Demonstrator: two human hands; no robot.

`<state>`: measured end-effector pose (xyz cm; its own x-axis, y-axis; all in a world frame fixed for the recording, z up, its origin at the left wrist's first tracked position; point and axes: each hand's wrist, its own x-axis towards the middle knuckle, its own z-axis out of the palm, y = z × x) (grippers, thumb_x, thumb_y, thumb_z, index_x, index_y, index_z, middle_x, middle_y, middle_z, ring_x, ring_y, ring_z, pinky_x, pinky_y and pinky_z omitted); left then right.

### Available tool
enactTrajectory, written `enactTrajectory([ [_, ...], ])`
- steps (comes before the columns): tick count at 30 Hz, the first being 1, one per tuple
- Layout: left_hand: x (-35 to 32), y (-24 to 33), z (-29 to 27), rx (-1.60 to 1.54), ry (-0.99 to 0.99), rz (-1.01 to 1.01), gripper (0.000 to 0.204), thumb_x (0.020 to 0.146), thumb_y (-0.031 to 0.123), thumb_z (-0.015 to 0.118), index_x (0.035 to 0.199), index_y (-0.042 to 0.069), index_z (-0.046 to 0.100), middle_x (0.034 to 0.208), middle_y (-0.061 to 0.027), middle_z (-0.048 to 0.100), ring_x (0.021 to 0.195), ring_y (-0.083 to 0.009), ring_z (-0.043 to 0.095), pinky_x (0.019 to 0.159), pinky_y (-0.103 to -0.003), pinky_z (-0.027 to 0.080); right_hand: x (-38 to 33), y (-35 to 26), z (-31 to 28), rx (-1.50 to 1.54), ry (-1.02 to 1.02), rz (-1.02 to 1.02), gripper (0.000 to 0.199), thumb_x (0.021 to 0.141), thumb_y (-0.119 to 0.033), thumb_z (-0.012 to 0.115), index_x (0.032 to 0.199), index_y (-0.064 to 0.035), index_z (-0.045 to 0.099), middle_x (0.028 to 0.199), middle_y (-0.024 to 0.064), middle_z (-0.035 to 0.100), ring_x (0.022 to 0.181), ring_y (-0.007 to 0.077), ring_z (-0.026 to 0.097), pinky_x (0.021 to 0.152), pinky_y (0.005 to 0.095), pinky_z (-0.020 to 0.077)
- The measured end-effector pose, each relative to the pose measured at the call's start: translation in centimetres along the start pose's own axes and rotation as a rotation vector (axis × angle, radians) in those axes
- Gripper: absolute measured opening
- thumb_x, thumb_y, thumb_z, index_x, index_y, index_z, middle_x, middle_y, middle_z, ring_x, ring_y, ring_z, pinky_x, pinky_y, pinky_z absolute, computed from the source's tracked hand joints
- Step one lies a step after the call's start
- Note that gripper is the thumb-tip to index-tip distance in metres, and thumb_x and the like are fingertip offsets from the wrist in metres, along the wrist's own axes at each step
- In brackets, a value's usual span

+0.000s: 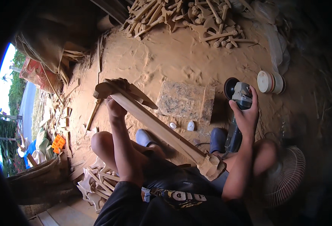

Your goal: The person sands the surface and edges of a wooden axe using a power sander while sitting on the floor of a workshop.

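My left hand is closed round the upper end of a long carved wooden leg. The pale leg slants from there down to the right, and its faceted, knobby end hangs over my lap. Shorter wooden arms branch off near my hand, which partly hides behind them. In my right hand is an angle grinder, gripped round its body, with a dark round disc at its far end. The disc is apart from the wood. Between my feet and the far pile lies a worn, stained block.
Many carved wooden pieces are heaped at the far side, and more lie by my left hip. A wire-caged fan stands at my right. Two small white objects and a white tub rest on the dusty ground.
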<state>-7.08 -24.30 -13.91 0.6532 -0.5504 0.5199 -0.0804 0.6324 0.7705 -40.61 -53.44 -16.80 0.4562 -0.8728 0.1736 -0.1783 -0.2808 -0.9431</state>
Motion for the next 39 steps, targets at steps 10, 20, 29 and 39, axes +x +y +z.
enactTrajectory([
  [10, -0.7, -0.4, -2.2, 0.114, 0.079, -0.074, 0.029, 0.083, 0.004, 0.067, 0.111, 0.005, 0.058, 0.102, -0.0093, 0.060, 0.094, -0.0225, 0.057, 0.085, -0.035, 0.049, -0.2, 1.1, -0.6, 0.060, -0.003, 0.015, 0.089, 0.081, -0.006, 0.087, 0.158, -0.0060, 0.041, 0.141, 0.0153, 0.061, 0.120, 0.0226, 0.065, 0.103, 0.0360, 0.0529],
  [20, 2.0, -2.3, 0.6, 0.811, -0.070, -0.746, 0.025, 0.086, 0.013, 0.057, 0.099, -0.005, 0.069, 0.082, -0.0081, 0.068, 0.074, -0.0181, 0.062, 0.069, -0.033, 0.050, -0.7, 0.3, -1.8, 0.097, 0.036, -0.007, 0.088, 0.082, -0.009, 0.087, 0.157, -0.0041, 0.040, 0.144, 0.0186, 0.057, 0.128, 0.0255, 0.060, 0.107, 0.0392, 0.0512],
  [29, 1.2, -12.2, 2.3, 0.771, -0.602, -0.988, 0.043, 0.083, 0.016, 0.054, 0.116, 0.001, 0.077, 0.095, -0.0101, 0.076, 0.080, -0.0197, 0.068, 0.069, -0.034, 0.056, -1.5, 0.0, -4.2, -0.089, 0.091, -0.047, 0.087, 0.082, -0.012, 0.088, 0.155, -0.0036, 0.043, 0.144, 0.0209, 0.057, 0.130, 0.0300, 0.059, 0.110, 0.0420, 0.0482],
  [39, -10.6, -21.6, 6.9, 1.332, -0.741, -0.614, 0.049, 0.095, 0.036, 0.066, 0.139, 0.014, 0.062, 0.142, -0.0202, 0.062, 0.135, -0.0429, 0.050, 0.113, -0.064, 0.030, -1.8, -1.0, -4.6, -0.066, 0.097, -0.027, 0.086, 0.082, -0.014, 0.088, 0.154, -0.0016, 0.043, 0.144, 0.0202, 0.057, 0.131, 0.0300, 0.058, 0.112, 0.0424, 0.0463],
])
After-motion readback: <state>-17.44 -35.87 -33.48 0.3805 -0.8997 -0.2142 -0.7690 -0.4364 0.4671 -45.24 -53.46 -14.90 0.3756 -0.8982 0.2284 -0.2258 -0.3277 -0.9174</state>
